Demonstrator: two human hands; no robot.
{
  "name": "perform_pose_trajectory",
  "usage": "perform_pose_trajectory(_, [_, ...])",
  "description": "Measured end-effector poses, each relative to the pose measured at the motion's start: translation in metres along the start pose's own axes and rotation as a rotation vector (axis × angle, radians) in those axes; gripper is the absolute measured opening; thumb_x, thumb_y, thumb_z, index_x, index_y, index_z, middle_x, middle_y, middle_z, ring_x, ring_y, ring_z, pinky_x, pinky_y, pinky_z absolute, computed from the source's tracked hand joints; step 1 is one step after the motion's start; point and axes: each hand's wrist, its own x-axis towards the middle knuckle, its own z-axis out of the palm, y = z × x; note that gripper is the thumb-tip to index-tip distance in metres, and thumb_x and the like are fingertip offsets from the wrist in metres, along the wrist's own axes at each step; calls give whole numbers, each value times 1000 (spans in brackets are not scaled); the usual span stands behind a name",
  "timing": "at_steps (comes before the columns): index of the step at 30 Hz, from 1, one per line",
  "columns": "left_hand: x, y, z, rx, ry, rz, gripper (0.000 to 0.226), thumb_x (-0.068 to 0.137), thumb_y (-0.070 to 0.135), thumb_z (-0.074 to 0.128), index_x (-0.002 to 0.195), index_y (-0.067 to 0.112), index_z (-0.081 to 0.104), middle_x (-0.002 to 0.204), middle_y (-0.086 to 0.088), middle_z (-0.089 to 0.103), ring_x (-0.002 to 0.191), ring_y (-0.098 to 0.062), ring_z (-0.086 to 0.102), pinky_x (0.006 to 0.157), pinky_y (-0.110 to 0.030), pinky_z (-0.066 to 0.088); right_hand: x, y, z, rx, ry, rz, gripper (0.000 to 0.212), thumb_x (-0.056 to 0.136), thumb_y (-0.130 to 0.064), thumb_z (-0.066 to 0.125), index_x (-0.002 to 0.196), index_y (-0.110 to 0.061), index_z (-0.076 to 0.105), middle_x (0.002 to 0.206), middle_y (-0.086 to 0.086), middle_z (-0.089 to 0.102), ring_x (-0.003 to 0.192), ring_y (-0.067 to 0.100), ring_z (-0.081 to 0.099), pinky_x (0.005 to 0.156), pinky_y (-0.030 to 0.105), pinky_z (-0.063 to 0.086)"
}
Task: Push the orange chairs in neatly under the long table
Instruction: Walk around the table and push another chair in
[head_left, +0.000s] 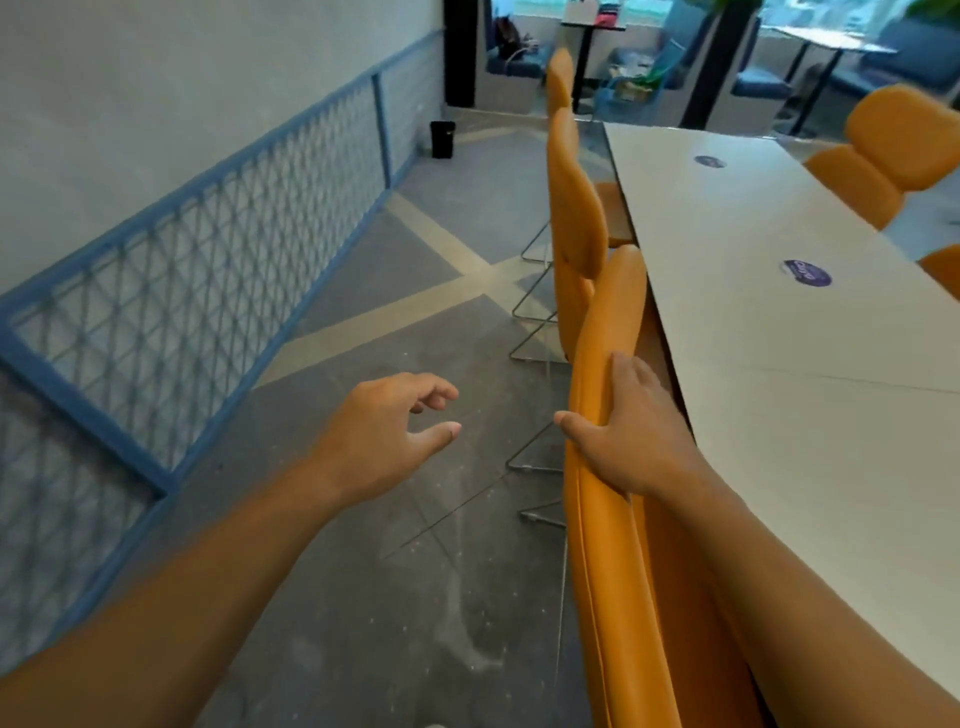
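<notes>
Shoving at an angle could knock the near chair (605, 338) into the next chair (571, 208) beyond it, or jam its back against the table (753, 338) edge, since it sits tight along the table's left side. Right hand (634, 431) grips the backrest top, thumb on the outer face, fingers curled over. Left hand (374, 436) hovers above the floor (363, 571), fingers loosely apart, holding nothing

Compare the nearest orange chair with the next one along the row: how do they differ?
The nearest chair has the right hand gripping its backrest; the next chair is untouched. The nearest chair's back sits close to the table edge; the next chair's back stands farther out, its seat partly showing. Both are orange and face the table.
</notes>
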Motion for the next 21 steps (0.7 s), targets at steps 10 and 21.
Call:
perform_pose_trajectory(10, [128, 35, 30, 177, -332, 338, 87, 80, 46, 71, 150, 37, 20, 155, 7, 26, 140, -19, 29, 111, -46, 34, 4, 2, 10, 164, -37, 175, 107, 86, -65, 62, 161, -24, -3, 160, 4, 32, 134, 26, 48, 106, 42, 47])
perform_pose_trajectory(21, [217, 40, 48, 344, -584, 822, 92, 78, 53, 69, 150, 43, 13, 162, 9, 2, 149, -22, -4, 118, -55, 12, -4, -26, 5, 180, -5, 383, 93, 90, -57, 62, 160, -35, 5, 146, -6, 49, 103, 8, 51, 84, 23, 43])
